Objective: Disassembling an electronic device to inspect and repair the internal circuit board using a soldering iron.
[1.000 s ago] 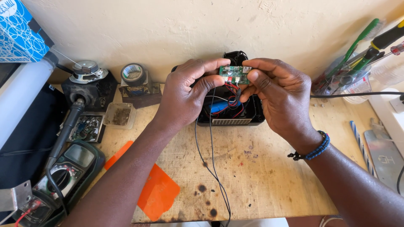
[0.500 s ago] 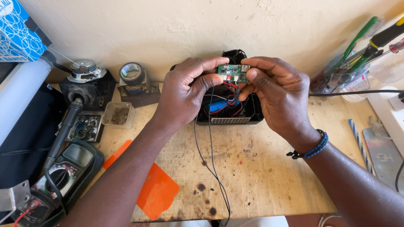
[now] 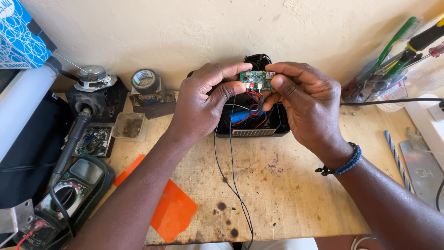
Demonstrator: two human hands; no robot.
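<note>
two hands [image 3: 203,104] [image 3: 300,102] pinch one circuit board [image 3: 255,79]

The small circuit board [image 3: 255,79] is green, its wires [image 3: 252,99] red, the open case [image 3: 273,121] black, the plastic sheet [image 3: 173,210] orange, and the bracelet [image 3: 346,162] blue and black.

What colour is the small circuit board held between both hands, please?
Green circuit board, seen from the head view.

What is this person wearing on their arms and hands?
Both forearms are bare, with no sleeves in view. The left hand wears nothing. The right hand has a braided blue and black bracelet at the wrist. No gloves, rings or watch show.
</note>
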